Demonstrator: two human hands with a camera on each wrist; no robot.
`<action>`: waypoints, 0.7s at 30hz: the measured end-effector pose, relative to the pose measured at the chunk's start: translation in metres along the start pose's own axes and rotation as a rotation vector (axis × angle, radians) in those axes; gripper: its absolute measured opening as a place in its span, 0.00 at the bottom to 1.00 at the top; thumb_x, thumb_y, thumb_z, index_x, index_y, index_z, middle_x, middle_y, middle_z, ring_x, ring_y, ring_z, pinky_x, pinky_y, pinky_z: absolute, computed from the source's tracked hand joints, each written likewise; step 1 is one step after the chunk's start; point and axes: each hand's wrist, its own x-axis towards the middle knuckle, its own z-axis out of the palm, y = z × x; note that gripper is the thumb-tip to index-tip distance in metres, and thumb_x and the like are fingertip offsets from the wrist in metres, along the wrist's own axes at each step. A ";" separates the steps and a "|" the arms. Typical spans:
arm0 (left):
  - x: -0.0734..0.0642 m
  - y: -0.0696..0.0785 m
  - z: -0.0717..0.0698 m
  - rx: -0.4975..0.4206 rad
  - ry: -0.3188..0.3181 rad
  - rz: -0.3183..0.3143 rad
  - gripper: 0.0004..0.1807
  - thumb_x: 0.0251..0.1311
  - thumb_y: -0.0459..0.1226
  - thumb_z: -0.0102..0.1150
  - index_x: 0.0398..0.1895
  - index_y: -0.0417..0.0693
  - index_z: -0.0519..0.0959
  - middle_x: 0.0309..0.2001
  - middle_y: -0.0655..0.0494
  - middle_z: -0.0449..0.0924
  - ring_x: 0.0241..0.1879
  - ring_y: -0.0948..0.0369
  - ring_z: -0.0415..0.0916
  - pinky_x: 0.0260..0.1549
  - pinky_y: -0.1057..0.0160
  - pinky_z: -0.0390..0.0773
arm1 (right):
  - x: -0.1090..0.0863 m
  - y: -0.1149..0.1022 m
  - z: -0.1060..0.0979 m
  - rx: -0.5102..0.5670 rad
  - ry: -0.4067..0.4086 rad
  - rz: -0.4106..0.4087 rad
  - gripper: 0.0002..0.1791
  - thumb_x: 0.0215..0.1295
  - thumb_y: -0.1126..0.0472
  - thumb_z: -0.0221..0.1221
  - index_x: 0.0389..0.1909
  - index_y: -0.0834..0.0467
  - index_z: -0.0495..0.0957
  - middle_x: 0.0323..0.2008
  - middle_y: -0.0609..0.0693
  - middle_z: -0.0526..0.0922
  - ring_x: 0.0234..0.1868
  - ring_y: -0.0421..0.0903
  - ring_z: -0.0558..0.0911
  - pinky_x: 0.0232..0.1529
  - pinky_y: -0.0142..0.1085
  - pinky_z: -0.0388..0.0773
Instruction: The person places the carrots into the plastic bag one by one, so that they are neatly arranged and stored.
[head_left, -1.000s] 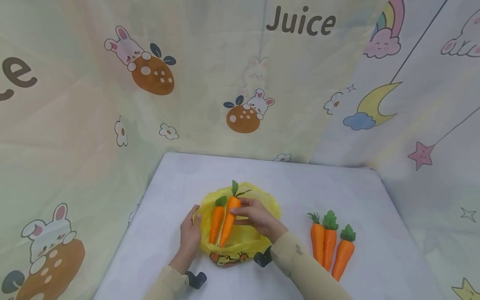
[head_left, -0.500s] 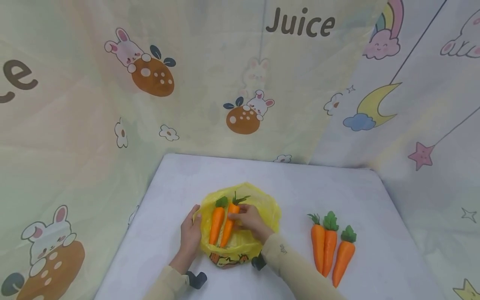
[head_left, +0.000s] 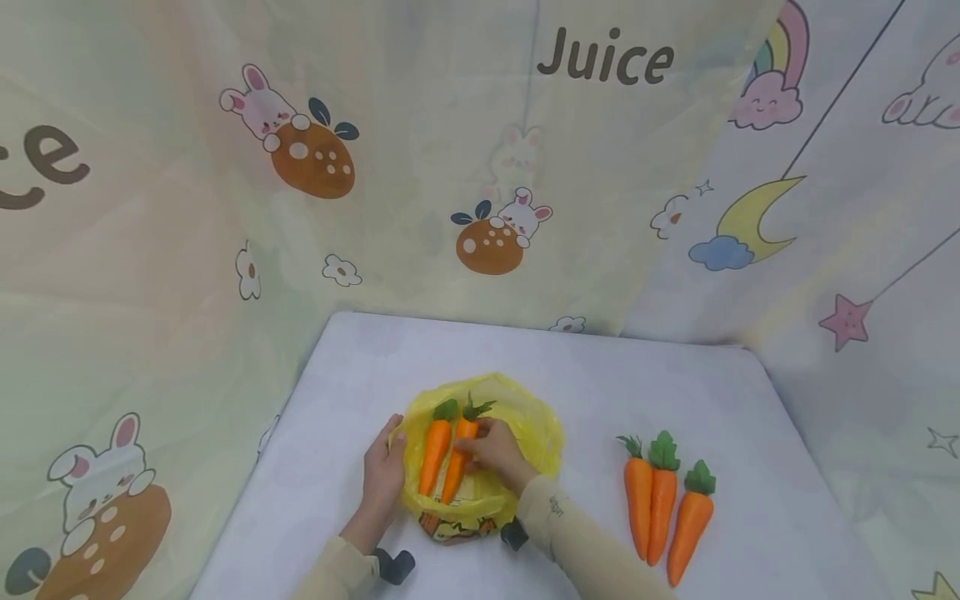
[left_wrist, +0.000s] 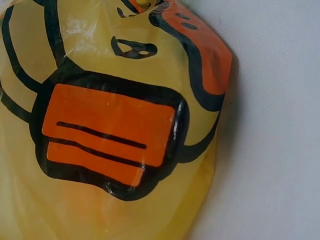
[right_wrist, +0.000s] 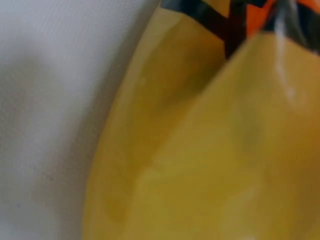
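Observation:
A yellow plastic bag with a black and orange printed front lies with its mouth spread wide. Along its left rim, my left hand holds the edge. Two orange carrots with green tops are inside, side by side. The left carrot leans by itself toward the bag's left side. My right hand reaches into the mouth and pinches the upper part of the other carrot. In the right wrist view the bag's yellow side fills most of the picture and hides the fingers.
On the white table, right of the bag, three more carrots lie together: a left one, a middle one and a right one. A printed curtain hangs behind and beside the table.
My right hand has lowered the pinched carrot down into the bag, beside the other one. The left hand has stayed at the bag's rim.

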 end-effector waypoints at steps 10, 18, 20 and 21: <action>0.001 0.001 -0.001 0.017 0.002 0.017 0.27 0.80 0.40 0.39 0.78 0.42 0.59 0.79 0.48 0.54 0.78 0.48 0.47 0.74 0.44 0.51 | -0.002 0.000 0.000 -0.021 0.042 -0.023 0.33 0.63 0.64 0.67 0.66 0.73 0.68 0.59 0.67 0.75 0.50 0.56 0.82 0.41 0.44 0.87; 0.001 0.001 0.000 0.021 0.006 -0.004 0.28 0.81 0.42 0.39 0.78 0.43 0.58 0.79 0.47 0.54 0.78 0.48 0.48 0.73 0.44 0.52 | -0.010 -0.002 0.002 -0.035 0.022 -0.028 0.26 0.64 0.64 0.66 0.60 0.70 0.74 0.56 0.62 0.78 0.46 0.53 0.84 0.40 0.45 0.87; 0.001 0.000 0.001 0.023 0.006 -0.012 0.28 0.81 0.42 0.39 0.79 0.44 0.58 0.79 0.47 0.54 0.78 0.47 0.48 0.73 0.44 0.53 | -0.012 -0.002 0.002 -0.043 0.016 -0.041 0.26 0.64 0.64 0.65 0.60 0.71 0.74 0.56 0.63 0.78 0.46 0.54 0.84 0.40 0.45 0.87; 0.001 0.000 0.001 0.025 0.006 -0.015 0.28 0.81 0.42 0.39 0.79 0.44 0.58 0.79 0.47 0.54 0.78 0.47 0.48 0.73 0.44 0.53 | -0.013 -0.002 0.002 -0.048 0.013 -0.042 0.26 0.64 0.64 0.65 0.60 0.71 0.74 0.56 0.63 0.78 0.46 0.55 0.84 0.40 0.45 0.87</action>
